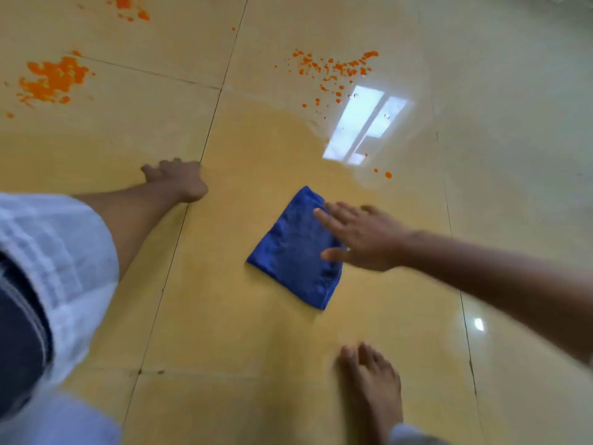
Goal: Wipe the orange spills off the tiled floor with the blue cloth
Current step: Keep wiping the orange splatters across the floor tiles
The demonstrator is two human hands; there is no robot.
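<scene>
A folded blue cloth (293, 252) lies flat on the yellow tiled floor (240, 332) in the middle of the view. My right hand (362, 236) is over the cloth's right edge with fingers straight and spread; whether it touches the cloth I cannot tell. My left hand (179, 179) rests flat on the floor to the left, apart from the cloth. Orange spills lie farther off: a big blotch (51, 80) at far left, a spray of drops (337, 69) beyond the cloth, another patch (130, 6) at the top, and two drops (383, 173) near the cloth.
My bare right foot (372, 383) stands on the tile below the cloth. A white sleeve and dark clothing (48, 284) fill the lower left. A bright window reflection (365, 123) shines on the glossy floor. Dark grout lines cross the tiles.
</scene>
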